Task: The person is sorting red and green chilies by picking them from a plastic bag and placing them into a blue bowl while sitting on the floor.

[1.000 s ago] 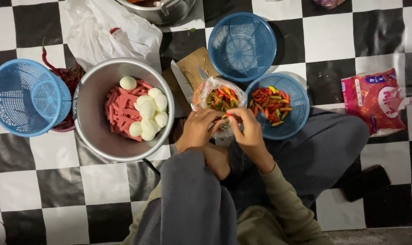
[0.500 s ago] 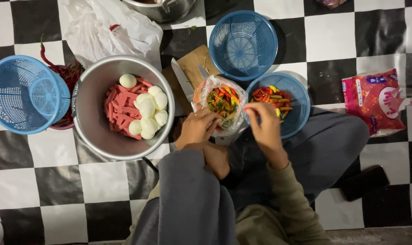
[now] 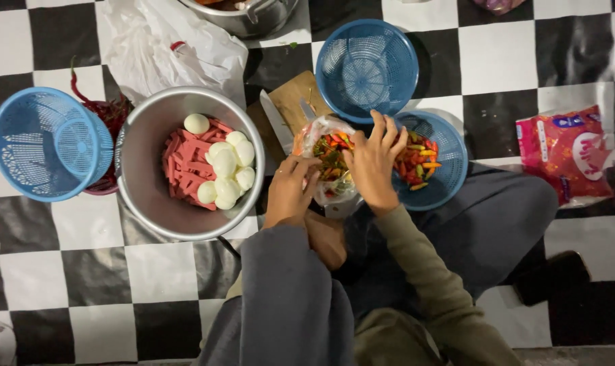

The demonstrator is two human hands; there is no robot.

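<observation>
My left hand (image 3: 290,190) grips the chili bag (image 3: 328,152) open — right hand (image 3: 374,163), fingers spread, digs in at three o'clock.

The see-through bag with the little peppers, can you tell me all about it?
The clear plastic bag is thin, crinkly and open at the top, holding small red, green and orange chillies. It sits on the floor beside the blue basket of chillies. The left hand holds its near edge; the right hand reaches over its mouth.
</observation>
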